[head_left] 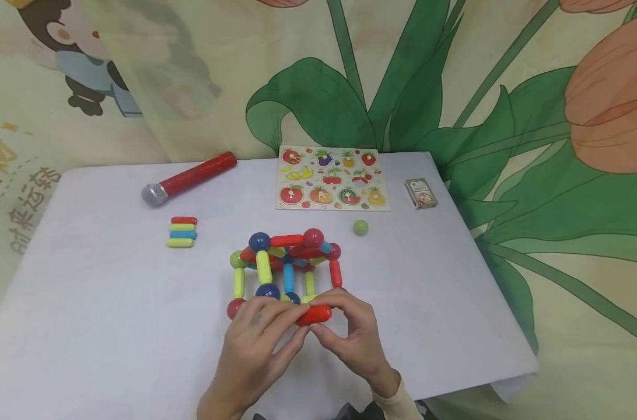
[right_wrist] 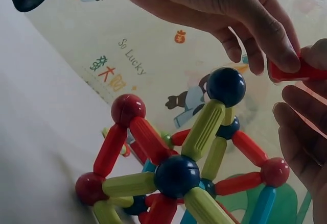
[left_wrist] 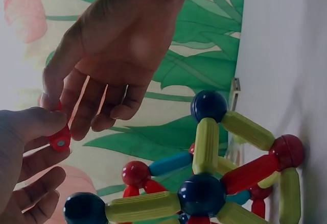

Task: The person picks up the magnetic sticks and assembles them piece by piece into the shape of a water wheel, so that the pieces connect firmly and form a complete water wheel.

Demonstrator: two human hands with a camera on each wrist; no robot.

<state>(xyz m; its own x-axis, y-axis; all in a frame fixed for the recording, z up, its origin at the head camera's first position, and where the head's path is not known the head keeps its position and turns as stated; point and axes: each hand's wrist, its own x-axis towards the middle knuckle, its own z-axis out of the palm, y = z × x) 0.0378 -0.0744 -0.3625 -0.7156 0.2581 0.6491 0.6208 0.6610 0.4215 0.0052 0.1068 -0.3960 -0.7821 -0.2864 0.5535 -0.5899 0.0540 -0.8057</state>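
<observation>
Both hands meet over the near side of a frame of coloured magnetic sticks and balls. Between them is a short red stick, lying roughly level. My left hand pinches its left part, and my right hand pinches it from the other side with thumb and forefinger. In the left wrist view, a round pale spot marks the end of the red stick. The frame has red, yellow-green and blue sticks joined by balls, such as the dark blue ball. My hands cover part of its near side.
Several loose sticks lie in a row at left. Behind them is a red microphone-shaped toy. A fruit-picture board, a small card box and a green ball lie on the white table. A printed cloth hangs behind.
</observation>
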